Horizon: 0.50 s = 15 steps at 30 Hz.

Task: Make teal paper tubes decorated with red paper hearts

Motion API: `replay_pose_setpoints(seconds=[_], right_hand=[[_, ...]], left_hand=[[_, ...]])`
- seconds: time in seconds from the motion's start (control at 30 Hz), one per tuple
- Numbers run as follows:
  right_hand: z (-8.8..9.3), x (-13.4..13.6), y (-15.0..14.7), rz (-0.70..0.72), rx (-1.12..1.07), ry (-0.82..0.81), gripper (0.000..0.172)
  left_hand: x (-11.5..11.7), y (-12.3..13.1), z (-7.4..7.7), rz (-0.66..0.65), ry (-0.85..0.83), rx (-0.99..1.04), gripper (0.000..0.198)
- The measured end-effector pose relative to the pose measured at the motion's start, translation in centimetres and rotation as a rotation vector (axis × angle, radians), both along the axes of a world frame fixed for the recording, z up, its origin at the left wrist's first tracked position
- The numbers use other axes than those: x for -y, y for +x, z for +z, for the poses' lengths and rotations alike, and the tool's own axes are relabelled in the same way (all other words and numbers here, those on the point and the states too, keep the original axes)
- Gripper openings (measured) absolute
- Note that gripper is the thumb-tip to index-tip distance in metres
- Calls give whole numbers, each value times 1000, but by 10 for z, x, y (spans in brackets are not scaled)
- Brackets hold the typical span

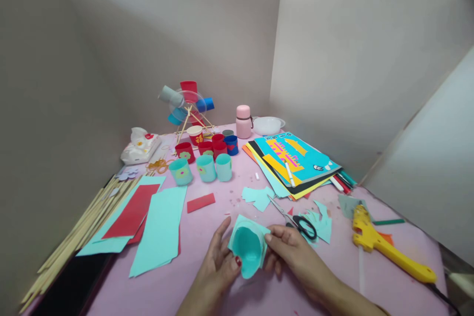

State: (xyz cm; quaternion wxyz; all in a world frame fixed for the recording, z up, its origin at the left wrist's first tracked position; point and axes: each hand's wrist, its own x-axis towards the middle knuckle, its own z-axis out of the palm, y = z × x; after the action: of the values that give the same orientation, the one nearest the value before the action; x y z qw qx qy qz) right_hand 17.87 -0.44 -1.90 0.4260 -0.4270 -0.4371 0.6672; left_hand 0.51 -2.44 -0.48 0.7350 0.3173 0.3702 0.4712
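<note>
My left hand [218, 264] and my right hand [292, 252] together hold a teal paper cup [247, 249] low over the pink table [207, 227]. The cup's mouth faces me and a teal paper strip wraps its outside. My left thumb presses the cup's rim; my right fingers pinch the paper at its right side. Black-handled scissors [298, 221] lie just beyond my right hand among teal paper scraps [259, 196].
Teal and red paper sheets [148, 219] lie left, wooden sticks [79, 229] along the left edge. Several teal, red and blue wrapped cups [205, 160] stand behind, near a cup wheel model [187, 103]. A colored paper stack [292, 160], pink bottle [243, 122] and yellow glue gun [385, 247] sit right.
</note>
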Motion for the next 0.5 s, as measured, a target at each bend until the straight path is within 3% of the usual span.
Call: replay_pose_setpoints(seconds=[0.17,0.37,0.5], right_hand=[[0,0,2,-1,-23,-32,44],[0,0,3,13,-33,-67,43],[-1,1,2,34,-17,-61,44]], left_hand=[[-1,2,5,45,-18,33,89],[-3,0,7,115,-131,-162,49],[-6,-1,3,101,-65,-257,38]])
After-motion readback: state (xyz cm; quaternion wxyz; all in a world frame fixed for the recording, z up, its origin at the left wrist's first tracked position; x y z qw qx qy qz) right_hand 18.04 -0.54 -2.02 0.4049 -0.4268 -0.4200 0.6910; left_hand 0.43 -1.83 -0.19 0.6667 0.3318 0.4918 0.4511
